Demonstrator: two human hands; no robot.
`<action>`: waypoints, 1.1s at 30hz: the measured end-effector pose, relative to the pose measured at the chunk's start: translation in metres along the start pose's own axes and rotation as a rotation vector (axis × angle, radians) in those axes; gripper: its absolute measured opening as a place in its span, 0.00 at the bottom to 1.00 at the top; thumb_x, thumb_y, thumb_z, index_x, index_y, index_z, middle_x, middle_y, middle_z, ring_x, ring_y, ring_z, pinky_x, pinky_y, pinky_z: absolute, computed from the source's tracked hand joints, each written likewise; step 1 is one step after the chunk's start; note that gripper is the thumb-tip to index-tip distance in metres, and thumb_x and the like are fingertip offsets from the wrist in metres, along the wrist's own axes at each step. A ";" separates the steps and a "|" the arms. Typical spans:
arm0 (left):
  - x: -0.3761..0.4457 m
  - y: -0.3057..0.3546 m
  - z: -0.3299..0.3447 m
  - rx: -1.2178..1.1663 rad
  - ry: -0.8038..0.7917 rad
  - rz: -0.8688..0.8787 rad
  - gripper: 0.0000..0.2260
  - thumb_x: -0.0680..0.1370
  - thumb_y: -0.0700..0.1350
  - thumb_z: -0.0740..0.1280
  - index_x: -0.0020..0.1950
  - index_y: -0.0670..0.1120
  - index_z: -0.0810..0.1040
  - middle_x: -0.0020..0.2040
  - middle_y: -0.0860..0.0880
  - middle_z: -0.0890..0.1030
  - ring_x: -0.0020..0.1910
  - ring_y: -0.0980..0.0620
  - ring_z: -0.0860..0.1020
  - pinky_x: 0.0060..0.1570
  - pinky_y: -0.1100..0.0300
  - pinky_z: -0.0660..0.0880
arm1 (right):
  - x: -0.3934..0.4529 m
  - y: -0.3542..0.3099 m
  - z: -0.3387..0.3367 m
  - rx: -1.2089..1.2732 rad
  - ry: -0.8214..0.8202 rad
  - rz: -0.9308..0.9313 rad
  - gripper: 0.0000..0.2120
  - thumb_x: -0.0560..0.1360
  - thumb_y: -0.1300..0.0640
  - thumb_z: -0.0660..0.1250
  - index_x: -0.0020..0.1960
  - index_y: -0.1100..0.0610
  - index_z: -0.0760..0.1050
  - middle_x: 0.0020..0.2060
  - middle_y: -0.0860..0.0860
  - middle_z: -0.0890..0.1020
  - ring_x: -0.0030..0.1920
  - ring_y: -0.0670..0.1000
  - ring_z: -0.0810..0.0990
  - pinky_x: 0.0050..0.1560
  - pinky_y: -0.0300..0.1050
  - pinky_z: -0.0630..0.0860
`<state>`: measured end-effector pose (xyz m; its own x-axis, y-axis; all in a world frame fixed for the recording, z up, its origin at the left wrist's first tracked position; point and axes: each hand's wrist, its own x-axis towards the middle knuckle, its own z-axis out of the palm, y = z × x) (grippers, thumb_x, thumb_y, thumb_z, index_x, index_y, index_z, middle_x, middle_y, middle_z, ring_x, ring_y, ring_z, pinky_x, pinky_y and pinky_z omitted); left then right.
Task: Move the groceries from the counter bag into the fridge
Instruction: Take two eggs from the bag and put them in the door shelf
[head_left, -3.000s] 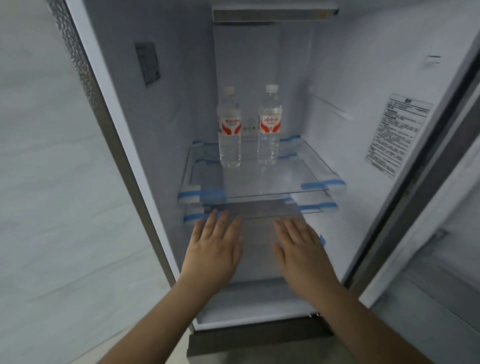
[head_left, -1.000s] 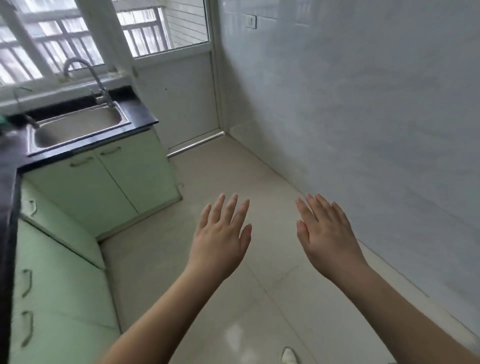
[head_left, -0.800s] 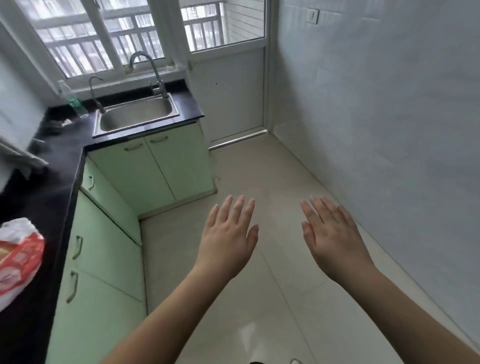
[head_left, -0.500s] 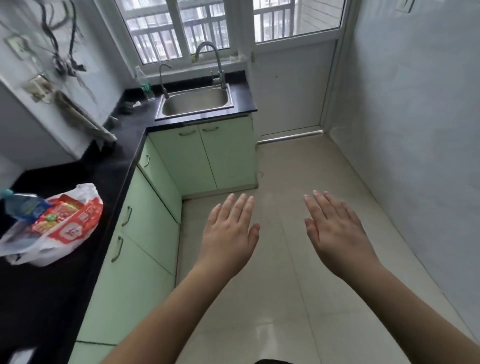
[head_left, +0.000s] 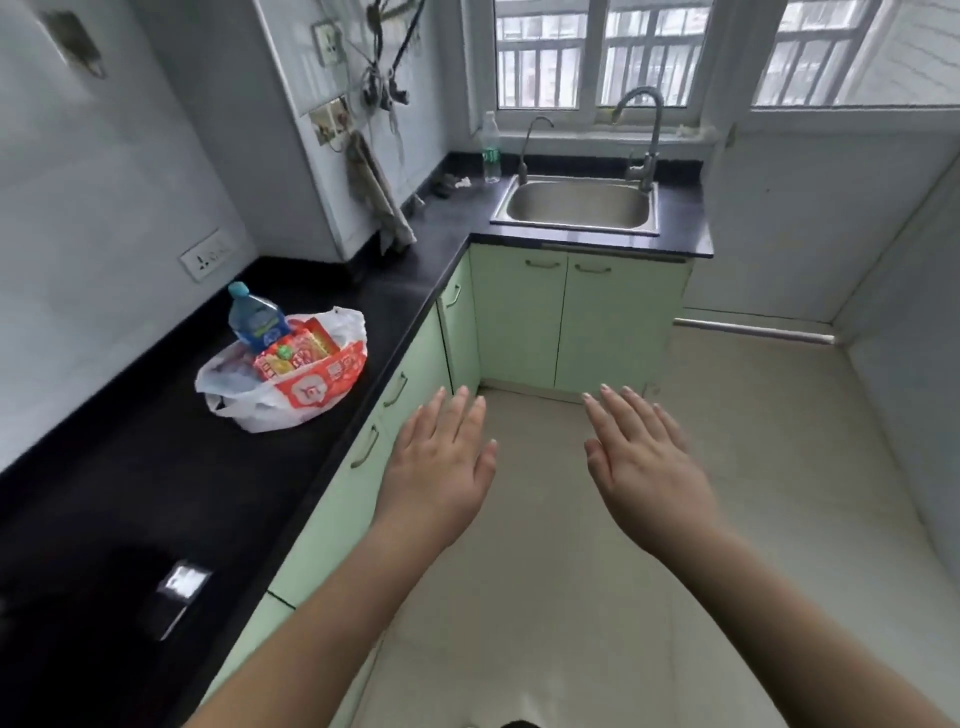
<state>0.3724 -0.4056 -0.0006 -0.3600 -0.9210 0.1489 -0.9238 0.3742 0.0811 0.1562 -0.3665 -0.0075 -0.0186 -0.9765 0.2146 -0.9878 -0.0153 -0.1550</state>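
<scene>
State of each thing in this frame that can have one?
Left hand: open, empty.
Right hand: open, empty.
Bag: on counter, open, still holds groceries.
Blue bottle: capped, sticking out of bag.
Cabinet doors: shut.
Sink: empty; no water seen at the tap.

1. A black L-shaped tabletop runs along the left wall and turns under the window.
2. Pale green cabinet doors with slim handles sit below it.
3. A steel sink is set in the far run, with a tall curved faucet and a smaller tap behind it.
4. Daylight comes through the barred window.
5. The floor is glossy cream tile.
6. The walls are pale grey-white; a socket plate sits on the left wall, and cables hang near another outlet.
</scene>
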 end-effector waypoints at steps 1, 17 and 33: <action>0.005 -0.014 -0.001 0.000 0.005 -0.016 0.32 0.77 0.59 0.36 0.79 0.49 0.55 0.79 0.49 0.57 0.78 0.49 0.50 0.75 0.52 0.46 | 0.012 -0.010 0.002 0.002 0.003 -0.023 0.29 0.79 0.44 0.40 0.76 0.52 0.60 0.75 0.50 0.64 0.76 0.51 0.57 0.74 0.45 0.43; 0.038 -0.163 0.004 0.001 0.042 -0.264 0.27 0.82 0.57 0.46 0.79 0.49 0.54 0.78 0.48 0.59 0.78 0.48 0.54 0.75 0.49 0.52 | 0.140 -0.115 0.050 -0.003 -0.044 -0.261 0.25 0.80 0.47 0.47 0.73 0.55 0.67 0.70 0.54 0.71 0.73 0.56 0.66 0.72 0.46 0.49; 0.143 -0.186 0.019 0.156 -0.004 -0.502 0.26 0.81 0.56 0.48 0.76 0.47 0.65 0.74 0.45 0.69 0.74 0.45 0.64 0.70 0.45 0.64 | 0.301 -0.107 0.091 0.146 -0.113 -0.515 0.27 0.80 0.45 0.43 0.75 0.52 0.62 0.74 0.52 0.66 0.75 0.54 0.60 0.75 0.49 0.52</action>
<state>0.4900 -0.6084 -0.0128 0.1318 -0.9833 0.1252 -0.9910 -0.1337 -0.0062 0.2705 -0.6785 -0.0135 0.4866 -0.8517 0.1943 -0.8329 -0.5194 -0.1911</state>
